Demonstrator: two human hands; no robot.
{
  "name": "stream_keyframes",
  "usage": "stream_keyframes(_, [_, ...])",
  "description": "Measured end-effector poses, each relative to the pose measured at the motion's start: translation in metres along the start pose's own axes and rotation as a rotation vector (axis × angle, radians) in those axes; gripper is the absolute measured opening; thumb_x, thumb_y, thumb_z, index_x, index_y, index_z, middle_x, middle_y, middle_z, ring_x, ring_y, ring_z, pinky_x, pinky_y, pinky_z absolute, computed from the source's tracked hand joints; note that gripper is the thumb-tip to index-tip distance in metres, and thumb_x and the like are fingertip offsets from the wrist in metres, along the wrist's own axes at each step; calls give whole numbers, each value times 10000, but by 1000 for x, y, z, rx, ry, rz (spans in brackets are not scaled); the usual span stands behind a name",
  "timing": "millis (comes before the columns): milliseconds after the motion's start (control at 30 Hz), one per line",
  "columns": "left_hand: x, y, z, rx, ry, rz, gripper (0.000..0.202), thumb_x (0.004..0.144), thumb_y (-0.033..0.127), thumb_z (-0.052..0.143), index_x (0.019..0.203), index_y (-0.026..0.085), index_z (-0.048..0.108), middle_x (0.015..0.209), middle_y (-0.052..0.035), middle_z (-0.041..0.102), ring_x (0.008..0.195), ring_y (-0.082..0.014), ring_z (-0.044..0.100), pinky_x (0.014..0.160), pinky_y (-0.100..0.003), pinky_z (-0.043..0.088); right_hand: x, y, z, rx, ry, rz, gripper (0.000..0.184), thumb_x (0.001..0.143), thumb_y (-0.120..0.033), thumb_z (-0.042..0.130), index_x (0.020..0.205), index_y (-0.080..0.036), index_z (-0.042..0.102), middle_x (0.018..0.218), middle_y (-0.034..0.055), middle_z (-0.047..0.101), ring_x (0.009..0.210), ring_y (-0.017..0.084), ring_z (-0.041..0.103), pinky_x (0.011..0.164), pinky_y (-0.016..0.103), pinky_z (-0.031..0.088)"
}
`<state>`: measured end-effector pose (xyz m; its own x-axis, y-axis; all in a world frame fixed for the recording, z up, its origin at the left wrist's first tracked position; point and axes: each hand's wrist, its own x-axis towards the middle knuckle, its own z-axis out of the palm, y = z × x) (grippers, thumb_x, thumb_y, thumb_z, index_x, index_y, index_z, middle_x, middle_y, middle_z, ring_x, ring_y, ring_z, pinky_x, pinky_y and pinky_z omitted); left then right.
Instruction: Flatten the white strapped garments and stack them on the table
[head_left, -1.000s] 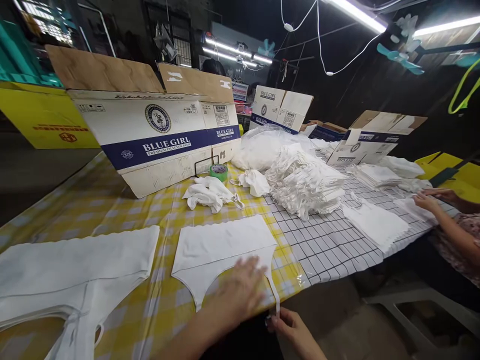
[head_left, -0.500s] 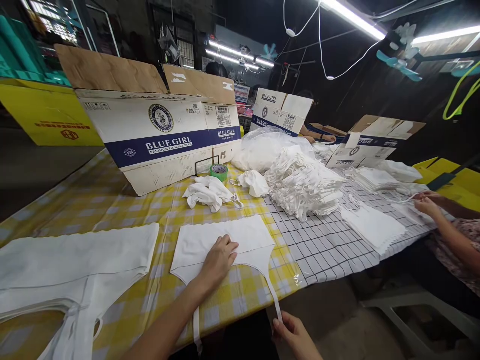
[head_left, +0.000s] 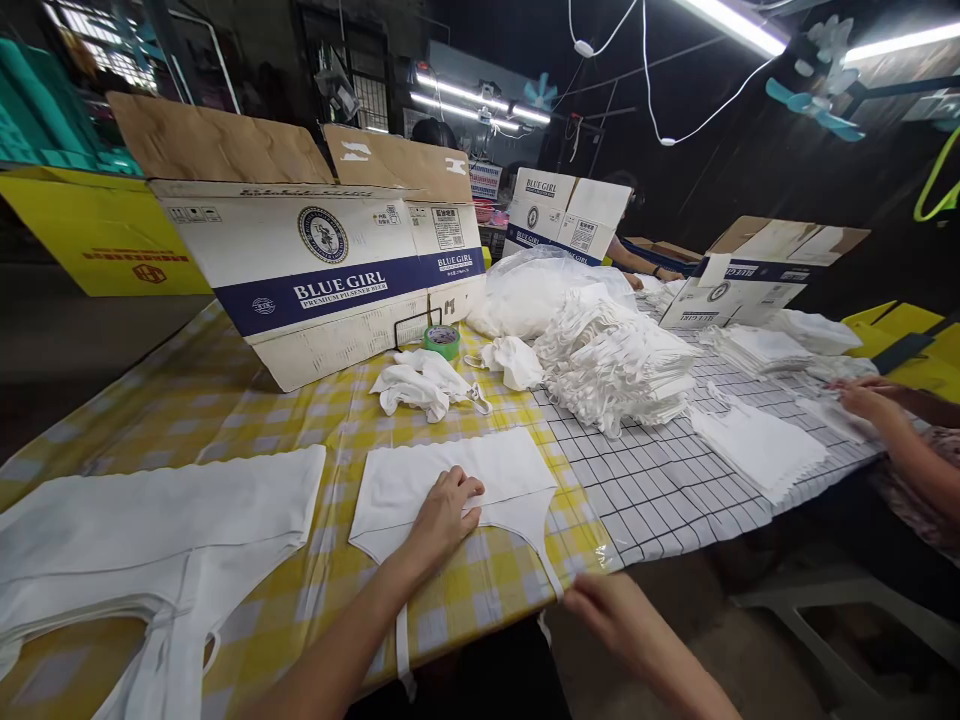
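Observation:
A white camisole (head_left: 457,468) lies flat near the front edge of the yellow-checked cloth, its scalloped hem away from me. My left hand (head_left: 446,512) rests on its middle, fingers bent and pressing down on the fabric. From the right corner a thin strap (head_left: 551,572) runs to the table edge and meets the fingers of my right hand (head_left: 609,612). That hand is closed and slightly blurred, its fingertips partly hidden. Another strap (head_left: 403,640) hangs over the edge on the left. More white camisoles (head_left: 172,500) lie layered to the left.
Crumpled white garments (head_left: 424,385) and green tape (head_left: 442,341) lie behind the camisole. A heap of white garments (head_left: 615,365) stands right of them. A large carton (head_left: 322,270) borders the back left. On the right, another person's hands (head_left: 870,400) work at the table.
My right hand has moved up and right to the table edge, and the strap's lower part no longer hangs straight down. My left hand stays on the camisole. The view has shifted slightly.

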<state>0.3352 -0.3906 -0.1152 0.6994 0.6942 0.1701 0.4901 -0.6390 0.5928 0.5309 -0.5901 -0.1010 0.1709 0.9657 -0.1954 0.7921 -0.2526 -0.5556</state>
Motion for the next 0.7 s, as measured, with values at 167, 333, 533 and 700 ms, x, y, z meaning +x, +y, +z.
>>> stream_keyframes(167, [1, -1, 1, 22, 12, -2, 228, 732, 184, 512, 943, 230, 584, 915, -32, 481, 897, -195, 469, 826, -333, 392, 71, -44, -15, 20, 340, -268, 319, 889, -278, 381, 1139, -235, 575, 1185, 67, 569, 1068, 202, 533, 876, 332, 427])
stream_keyframes(333, [1, -1, 0, -9, 22, 29, 81, 712, 160, 521, 745, 210, 576, 840, -17, 467, 846, -176, 471, 789, -308, 405, 115, -34, 8, -99, 200, -337, 412, 886, -268, 400, 1291, -243, 471, 1394, 38, 394, 1308, 230, 299, 1062, 425, 265])
stream_keyframes(533, [-1, -3, -2, -46, 44, 30, 204, 666, 181, 582, 868, 212, 573, 851, -11, 466, 840, -180, 462, 784, -320, 405, 119, -20, 19, -86, 192, -299, 413, 909, -277, 368, 1318, -284, 425, 1426, 4, 340, 1337, 213, 234, 1081, 444, 210])
stream_keyframes(700, [0, -4, 0, -32, 17, 24, 75, 674, 187, 578, 616, 187, 530, 806, -13, 464, 829, -177, 458, 762, -307, 403, 122, -18, 22, -78, 192, -297, 411, 914, -269, 359, 1319, -294, 421, 1430, -8, 331, 1341, 207, 222, 1085, 442, 202])
